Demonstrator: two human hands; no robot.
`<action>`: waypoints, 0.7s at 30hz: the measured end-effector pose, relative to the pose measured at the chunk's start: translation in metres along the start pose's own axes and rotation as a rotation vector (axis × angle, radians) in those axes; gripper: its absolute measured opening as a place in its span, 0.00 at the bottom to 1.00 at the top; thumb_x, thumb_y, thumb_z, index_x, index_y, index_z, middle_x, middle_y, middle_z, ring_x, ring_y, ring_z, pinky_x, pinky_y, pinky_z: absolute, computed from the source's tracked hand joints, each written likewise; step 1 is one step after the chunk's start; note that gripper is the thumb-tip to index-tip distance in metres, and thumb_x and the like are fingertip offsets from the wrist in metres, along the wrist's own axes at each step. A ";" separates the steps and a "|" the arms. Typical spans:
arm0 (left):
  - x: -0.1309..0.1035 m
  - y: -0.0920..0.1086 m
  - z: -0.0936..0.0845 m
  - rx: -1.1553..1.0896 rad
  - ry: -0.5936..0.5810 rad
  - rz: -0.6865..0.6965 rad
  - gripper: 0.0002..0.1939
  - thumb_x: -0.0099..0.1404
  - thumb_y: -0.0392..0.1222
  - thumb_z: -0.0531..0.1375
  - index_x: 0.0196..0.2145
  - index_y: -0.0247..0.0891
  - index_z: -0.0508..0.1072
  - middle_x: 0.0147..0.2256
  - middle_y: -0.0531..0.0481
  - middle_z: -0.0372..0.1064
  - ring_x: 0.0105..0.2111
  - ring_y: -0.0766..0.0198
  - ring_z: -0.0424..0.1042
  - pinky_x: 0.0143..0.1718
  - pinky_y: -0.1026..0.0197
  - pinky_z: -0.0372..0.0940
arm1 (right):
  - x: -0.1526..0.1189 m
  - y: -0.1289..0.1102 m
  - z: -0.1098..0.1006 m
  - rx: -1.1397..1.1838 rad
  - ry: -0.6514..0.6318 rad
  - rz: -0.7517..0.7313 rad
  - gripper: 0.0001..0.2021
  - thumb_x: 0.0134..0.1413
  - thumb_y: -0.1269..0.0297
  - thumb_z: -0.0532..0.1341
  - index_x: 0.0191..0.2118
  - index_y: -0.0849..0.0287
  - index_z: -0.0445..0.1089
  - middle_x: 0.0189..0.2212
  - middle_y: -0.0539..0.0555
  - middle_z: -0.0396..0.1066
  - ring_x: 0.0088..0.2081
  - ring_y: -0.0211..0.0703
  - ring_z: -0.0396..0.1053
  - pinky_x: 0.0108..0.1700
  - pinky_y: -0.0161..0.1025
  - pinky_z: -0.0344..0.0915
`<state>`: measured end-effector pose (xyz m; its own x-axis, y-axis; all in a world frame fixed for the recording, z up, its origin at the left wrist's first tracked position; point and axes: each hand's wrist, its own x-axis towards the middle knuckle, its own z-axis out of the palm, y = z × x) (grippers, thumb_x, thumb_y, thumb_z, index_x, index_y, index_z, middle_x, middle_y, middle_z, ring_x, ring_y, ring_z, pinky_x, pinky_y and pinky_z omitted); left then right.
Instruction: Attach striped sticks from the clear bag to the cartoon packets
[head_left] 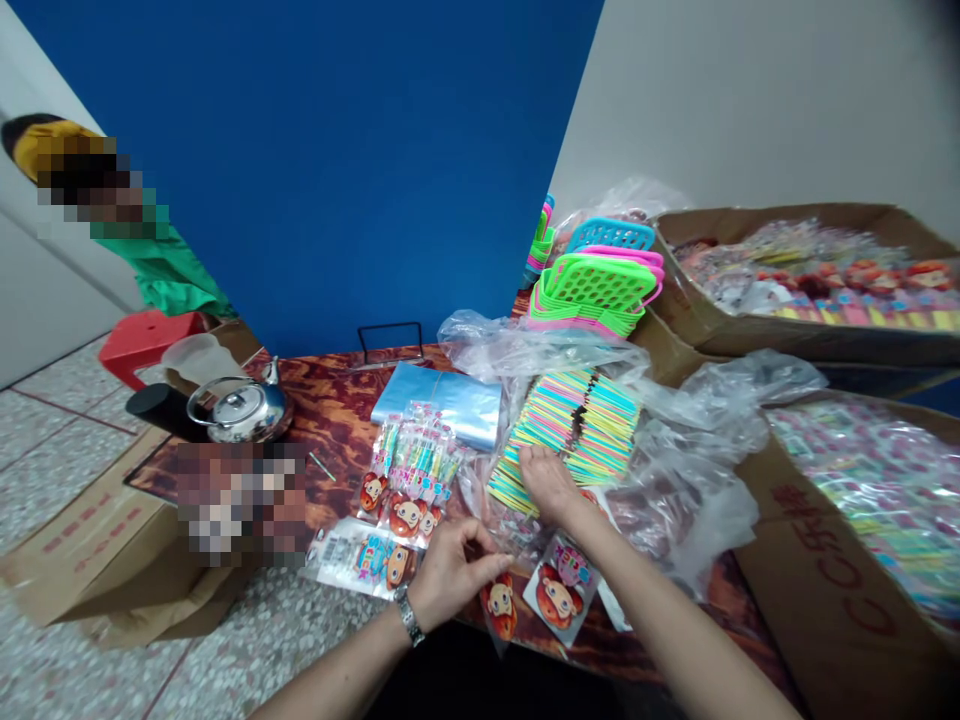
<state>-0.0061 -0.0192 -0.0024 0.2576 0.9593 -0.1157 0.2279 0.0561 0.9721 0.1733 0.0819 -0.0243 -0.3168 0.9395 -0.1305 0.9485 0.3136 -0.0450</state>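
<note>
My left hand (459, 572), with a metal watch at the wrist, pinches the top of a small clear bag (501, 608) printed with a red-haired cartoon face. The bag hangs at the table's front edge. My right hand (551, 487) reaches onto a pile of thin coloured sticks (607, 425), its fingers bent together at the sticks on the left part of the pile. The fingertips are partly hidden. Below that hand lies a printed cartoon card or packet (559, 590). Filled stick packets (412, 470) and a flat silvery packet (360, 555) lie left of my left hand.
Blue-tinted plastic bags (442, 395) lie behind the packets. Crumpled clear plastic (675, 490) surrounds the sticks. Stacked coloured baskets (592, 290) stand behind. Cardboard boxes (810, 570) of packets are at right. A metal kettle (244, 408) stands left; a person in green (169, 270) is beyond.
</note>
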 end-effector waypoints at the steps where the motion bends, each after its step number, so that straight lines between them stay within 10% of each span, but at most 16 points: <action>1: 0.000 0.000 0.000 -0.007 0.004 0.001 0.11 0.53 0.43 0.63 0.22 0.32 0.69 0.21 0.50 0.68 0.22 0.69 0.64 0.23 0.69 0.59 | 0.000 0.002 -0.001 0.034 -0.003 0.011 0.11 0.45 0.82 0.52 0.37 0.68 0.63 0.36 0.66 0.68 0.41 0.50 0.65 0.43 0.42 0.58; 13: 0.005 0.005 -0.001 -0.102 0.015 -0.043 0.10 0.53 0.42 0.62 0.22 0.33 0.66 0.21 0.53 0.64 0.22 0.69 0.62 0.25 0.67 0.58 | -0.029 0.008 -0.012 0.861 0.080 0.005 0.10 0.61 0.59 0.40 0.32 0.55 0.51 0.28 0.50 0.68 0.27 0.36 0.68 0.29 0.33 0.63; 21: 0.002 0.005 -0.003 -0.177 0.022 -0.059 0.12 0.53 0.44 0.63 0.22 0.33 0.66 0.21 0.53 0.64 0.22 0.69 0.62 0.26 0.66 0.58 | -0.023 0.001 -0.014 0.631 0.234 0.102 0.04 0.56 0.66 0.47 0.31 0.56 0.55 0.30 0.56 0.67 0.37 0.46 0.66 0.39 0.41 0.59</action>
<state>-0.0070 -0.0158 0.0030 0.2279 0.9586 -0.1709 0.0730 0.1582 0.9847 0.1815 0.0627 -0.0076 -0.1500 0.9874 0.0500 0.7688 0.1483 -0.6220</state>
